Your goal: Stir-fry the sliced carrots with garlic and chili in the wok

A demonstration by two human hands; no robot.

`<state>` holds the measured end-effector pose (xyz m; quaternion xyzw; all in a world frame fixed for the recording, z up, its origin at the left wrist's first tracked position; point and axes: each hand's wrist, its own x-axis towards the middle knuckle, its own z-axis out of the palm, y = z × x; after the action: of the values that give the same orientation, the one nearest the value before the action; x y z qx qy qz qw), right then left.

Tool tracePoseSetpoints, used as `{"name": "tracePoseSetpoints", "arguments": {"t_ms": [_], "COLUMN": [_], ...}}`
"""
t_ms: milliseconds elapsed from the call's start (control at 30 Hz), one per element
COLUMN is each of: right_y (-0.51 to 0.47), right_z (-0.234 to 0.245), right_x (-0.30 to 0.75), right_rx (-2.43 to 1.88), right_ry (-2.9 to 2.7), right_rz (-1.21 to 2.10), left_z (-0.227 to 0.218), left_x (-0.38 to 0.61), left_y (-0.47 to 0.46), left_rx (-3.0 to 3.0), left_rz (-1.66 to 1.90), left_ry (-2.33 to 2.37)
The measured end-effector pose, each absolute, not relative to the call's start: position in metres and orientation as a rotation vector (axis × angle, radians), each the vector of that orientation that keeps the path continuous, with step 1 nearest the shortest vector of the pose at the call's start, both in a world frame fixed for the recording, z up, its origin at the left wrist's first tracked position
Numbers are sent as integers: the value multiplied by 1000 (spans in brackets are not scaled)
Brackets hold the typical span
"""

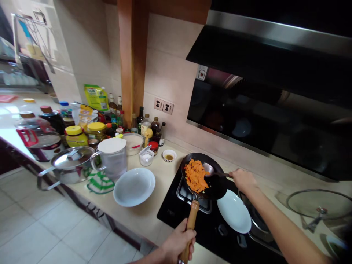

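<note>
My left hand is wrapped round the wooden handle of a dark wok, which sits over the left burner of the stove. Orange carrot slices lie in the left part of the wok, with small pale bits beside them. From the right, my right hand grips the handle of a metal spatula, a rounded ladle-like head resting against the carrots. Close by the wok, a pale oval plate lies on the stove top.
An empty white bowl stands on the counter left of the stove. Behind it are a lidded pitcher, a steel pot, several bottles and a small sauce dish. A glass lid lies at the right. The range hood overhangs.
</note>
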<state>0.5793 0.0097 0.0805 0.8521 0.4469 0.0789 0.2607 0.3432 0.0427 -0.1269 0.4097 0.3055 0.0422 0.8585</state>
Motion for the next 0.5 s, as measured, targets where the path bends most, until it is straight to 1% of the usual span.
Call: {"name": "tracePoseSetpoints", "arguments": {"t_ms": [100,200,367,433,500], "right_y": [14,6,9,20,30], "right_z": [71,92,155,164,159], "right_x": [564,558,564,565,565], "right_rx": [2303,2337,2362,2330,2325], "right_ry": [1303,1346,1156,1115,1105], "right_rz": [275,249,-154,-298,-438], "left_z": [-126,-124,-123,-123,-124], "left_x": [343,344,344,344,344], "left_y": [42,42,42,42,41], "left_rx": [856,855,843,843,846], "left_rz": [105,99,84,89,96], "left_ry": [631,646,671,668,656]}}
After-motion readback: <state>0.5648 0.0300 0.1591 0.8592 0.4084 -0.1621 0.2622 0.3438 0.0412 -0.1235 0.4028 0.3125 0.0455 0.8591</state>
